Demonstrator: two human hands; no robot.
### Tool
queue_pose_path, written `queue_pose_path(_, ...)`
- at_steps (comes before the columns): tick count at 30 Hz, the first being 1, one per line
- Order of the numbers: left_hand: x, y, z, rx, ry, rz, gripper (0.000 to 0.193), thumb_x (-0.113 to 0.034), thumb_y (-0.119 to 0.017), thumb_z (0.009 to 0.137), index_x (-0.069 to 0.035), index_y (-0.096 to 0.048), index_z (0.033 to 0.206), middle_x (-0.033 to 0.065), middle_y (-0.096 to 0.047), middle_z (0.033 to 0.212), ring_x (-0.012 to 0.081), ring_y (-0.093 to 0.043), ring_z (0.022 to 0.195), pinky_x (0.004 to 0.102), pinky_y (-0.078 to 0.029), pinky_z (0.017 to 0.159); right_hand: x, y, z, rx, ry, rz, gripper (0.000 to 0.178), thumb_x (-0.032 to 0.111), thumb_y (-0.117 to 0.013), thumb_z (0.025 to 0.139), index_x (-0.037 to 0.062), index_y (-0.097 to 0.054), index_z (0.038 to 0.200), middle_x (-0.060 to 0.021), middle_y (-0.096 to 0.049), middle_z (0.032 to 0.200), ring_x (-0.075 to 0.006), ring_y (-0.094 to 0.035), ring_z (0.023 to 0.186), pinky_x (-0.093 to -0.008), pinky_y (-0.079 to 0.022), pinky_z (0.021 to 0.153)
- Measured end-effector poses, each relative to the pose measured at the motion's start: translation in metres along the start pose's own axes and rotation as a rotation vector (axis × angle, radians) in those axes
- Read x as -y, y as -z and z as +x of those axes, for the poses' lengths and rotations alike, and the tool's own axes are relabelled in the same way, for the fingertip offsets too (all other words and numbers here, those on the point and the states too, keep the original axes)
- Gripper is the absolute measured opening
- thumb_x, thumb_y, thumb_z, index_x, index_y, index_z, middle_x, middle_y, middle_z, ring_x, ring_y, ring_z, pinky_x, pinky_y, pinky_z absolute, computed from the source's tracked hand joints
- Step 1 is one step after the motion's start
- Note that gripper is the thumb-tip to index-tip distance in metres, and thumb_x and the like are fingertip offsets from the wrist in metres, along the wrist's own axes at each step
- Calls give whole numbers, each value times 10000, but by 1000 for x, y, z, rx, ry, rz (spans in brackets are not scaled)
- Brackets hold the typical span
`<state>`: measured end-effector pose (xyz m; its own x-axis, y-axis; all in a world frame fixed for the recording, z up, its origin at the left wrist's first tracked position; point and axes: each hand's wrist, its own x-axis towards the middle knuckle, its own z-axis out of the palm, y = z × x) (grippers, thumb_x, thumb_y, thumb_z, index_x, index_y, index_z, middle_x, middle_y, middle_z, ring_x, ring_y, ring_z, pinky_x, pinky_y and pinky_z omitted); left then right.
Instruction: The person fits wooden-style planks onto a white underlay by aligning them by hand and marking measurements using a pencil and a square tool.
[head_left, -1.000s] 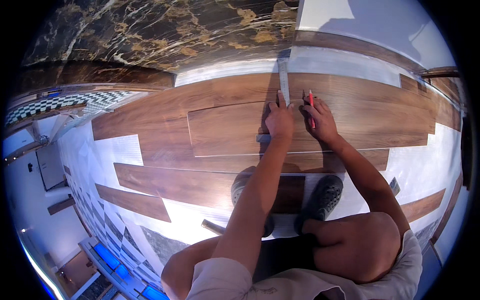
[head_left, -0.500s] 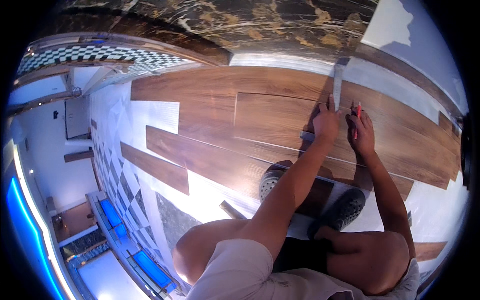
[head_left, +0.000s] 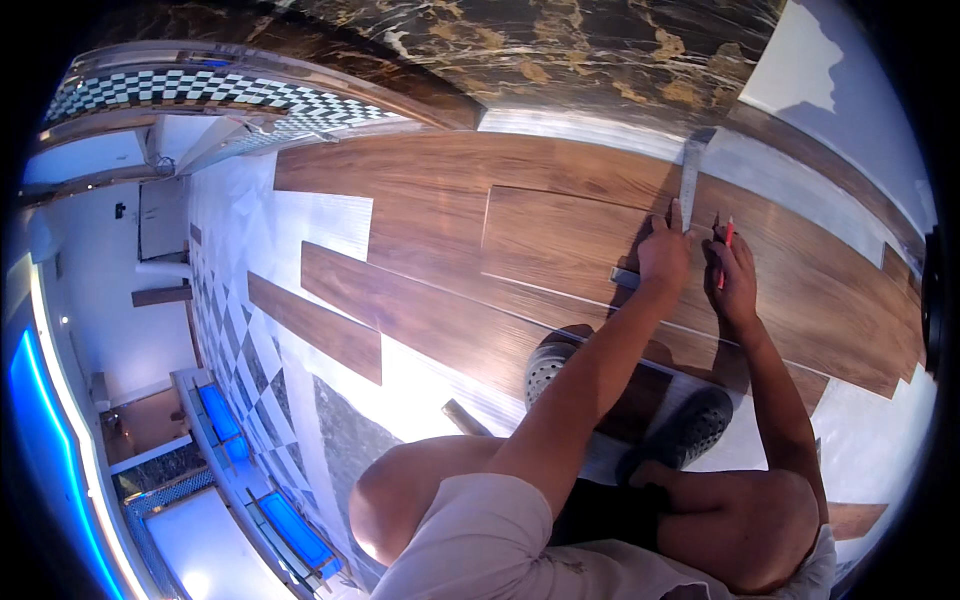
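Note:
A flat metal ruler [head_left: 690, 180] lies across the brown wood-look planks [head_left: 570, 230], its far end at the gap by the wall. My left hand [head_left: 664, 256] presses down on the ruler's near end with the index finger stretched along it. Just to the right, my right hand [head_left: 738, 285] grips a red pencil [head_left: 727, 250], its tip pointing up and away from me, close to the ruler's edge. A short grey metal piece [head_left: 625, 277] shows beside my left wrist; whether it joins the ruler is hidden.
A dark marbled panel [head_left: 600, 60] rises beyond the far plank row. Loose planks [head_left: 315, 325] lie to the left on a white underlay [head_left: 420, 380]. My dark clogs [head_left: 690, 430] stand near a short dark plank. A small block [head_left: 465, 417] sits by my left knee.
The view has shifted slightly, so the scene sits a little further right. My left hand stays on the ruler; the pencil in my right hand tilts a bit more to the right.

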<state>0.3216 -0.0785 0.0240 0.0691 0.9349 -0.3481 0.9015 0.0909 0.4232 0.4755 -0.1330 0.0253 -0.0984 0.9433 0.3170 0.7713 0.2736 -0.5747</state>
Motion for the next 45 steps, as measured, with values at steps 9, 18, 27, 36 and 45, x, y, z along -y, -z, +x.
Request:
queue_pose_path(9, 23, 10, 13, -76, -106, 80, 593, -439, -543, 955, -147, -425, 1458, 189, -611, 1178, 367, -689, 869, 491, -558, 738, -88, 34, 28, -203, -170, -226, 277, 88, -597, 912, 27, -586, 1182, -214, -608, 1179, -395, -576, 1070, -475, -468, 931)
queue_pose_path(18, 261, 103, 73, -481, 300, 410, 363, -447, -574, 930, -130, -669, 1080, 137, -650, 1145, 317, -626, 916, 422, -516, 739, -175, 51, 26, -150, -298, -428, 302, 239, -677, 899, 47, -654, 1130, -195, -610, 1149, -369, -562, 1081, -449, -474, 906)
queue_pose_path(27, 423, 170, 59, -497, 333, 267, 965, -638, -576, 871, 74, -319, 1468, 270, -274, 1551, 399, -235, 1453, 459, -209, 1193, -151, 56, 34, -44, -258, -506, 226, 231, -615, 944, 64, -665, 1088, -167, -596, 1009, -352, -543, 973, -447, -446, 843)
queue_pose_path(36, 419, 168, 60, -461, 356, 244, 996, -645, -568, 876, 75, -262, 1493, 286, -213, 1573, 414, -191, 1470, 470, -177, 1204, -162, 52, 29, -99, -242, -520, 201, 229, -664, 914, 92, -679, 1060, -150, -575, 945, -343, -536, 905, -446, -438, 797)
queue_pose_path(45, 417, 171, 64, -430, 364, 261, 991, -646, -544, 893, 75, -238, 1500, 285, -178, 1583, 438, -177, 1467, 480, -180, 1201, -163, 54, 27, -90, -253, -572, 229, 253, -657, 920, 103, -682, 1091, -165, -598, 997, -354, -556, 982, -452, -454, 841)
